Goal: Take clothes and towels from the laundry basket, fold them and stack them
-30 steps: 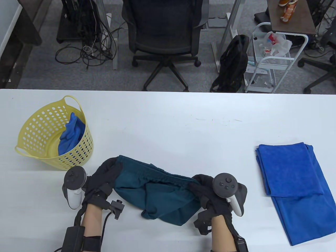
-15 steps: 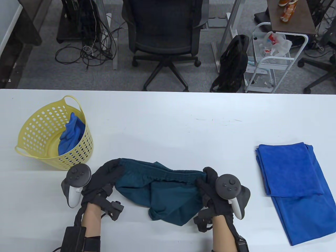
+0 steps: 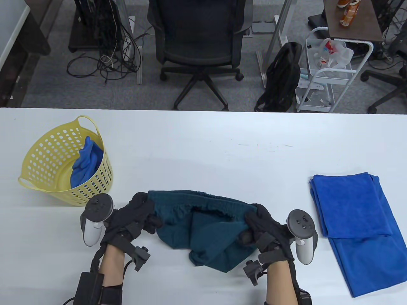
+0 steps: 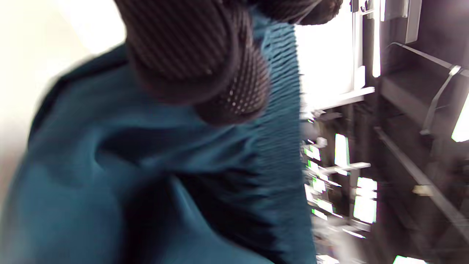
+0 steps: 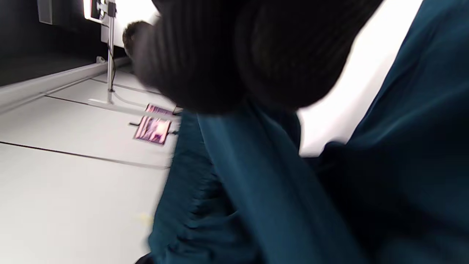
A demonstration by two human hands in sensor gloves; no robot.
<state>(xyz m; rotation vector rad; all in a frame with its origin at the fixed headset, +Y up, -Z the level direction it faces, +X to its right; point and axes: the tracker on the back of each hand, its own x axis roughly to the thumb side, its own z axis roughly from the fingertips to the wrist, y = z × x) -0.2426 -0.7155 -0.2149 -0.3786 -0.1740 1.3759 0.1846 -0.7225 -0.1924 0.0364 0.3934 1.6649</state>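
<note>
Shorts of teal cloth hang over the near tabletop, waistband stretched left to right, legs drooping toward the person. Left hand and right hand each grip one waistband end.

We see the table view sharp and evenly lit from above, the white desk bright with only soft, short shadows. Both wrist views are smeared by motion blur; in the left wrist view the background blows out to white glare, with blurred gloved fingers close up.
</note>
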